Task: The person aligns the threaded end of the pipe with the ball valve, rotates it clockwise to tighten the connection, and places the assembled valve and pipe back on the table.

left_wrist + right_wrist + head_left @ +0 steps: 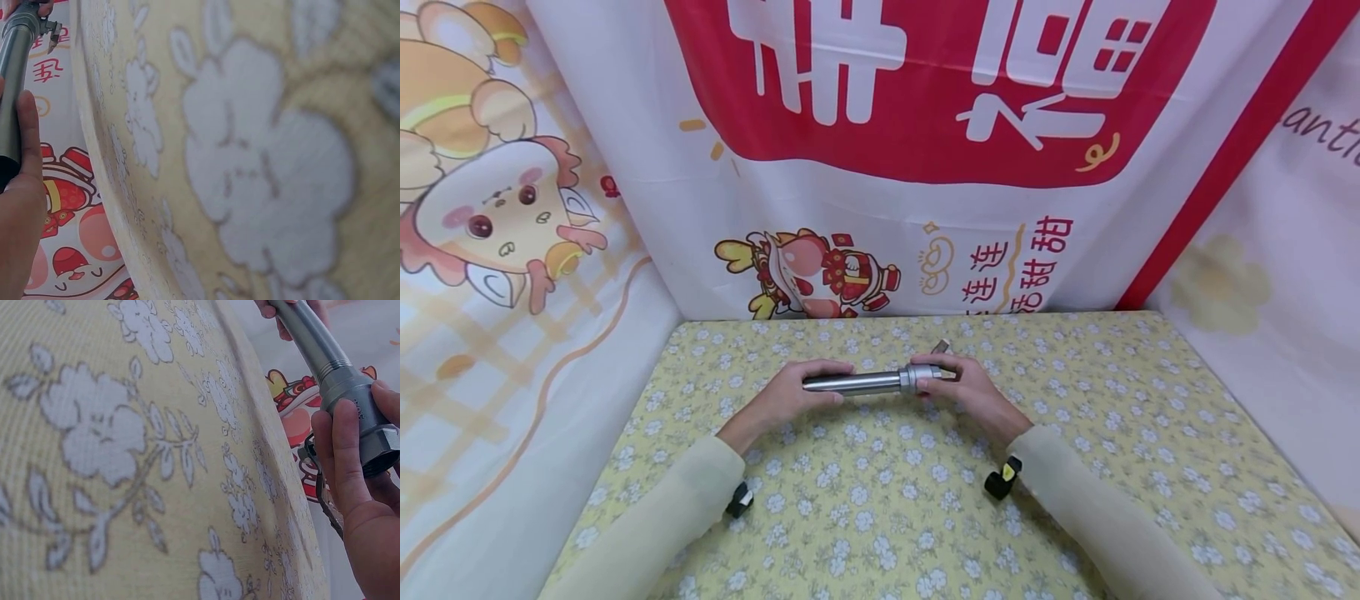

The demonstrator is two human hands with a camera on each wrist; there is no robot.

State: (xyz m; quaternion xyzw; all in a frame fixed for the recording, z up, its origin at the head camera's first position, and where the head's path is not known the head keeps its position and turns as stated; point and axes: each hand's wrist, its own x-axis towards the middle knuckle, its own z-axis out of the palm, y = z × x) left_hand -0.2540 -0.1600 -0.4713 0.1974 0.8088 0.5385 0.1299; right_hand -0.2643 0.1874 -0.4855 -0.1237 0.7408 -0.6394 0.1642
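A straight metal pipe (868,383) lies crosswise between the two hands, close over the tabletop. My left hand (792,390) grips its left end, the thumb on the near side and the fingers on the far side. At the right end, the pipe's thread enters a grey metal ball valve (353,403), whose body has a hexagonal end with an open bore. My right hand (958,385) holds the valve with thumb and fingers around the body. A lever handle (941,345) sticks out on the valve's far side. The palm partly hides the pipe's left end.
A yellow floral cloth (880,500) covers the table. Behind its far edge hangs a white and red printed curtain (865,192), with printed cloth walls (572,333) at left and right. Each sleeve has a black wrist device (1002,479) on it.
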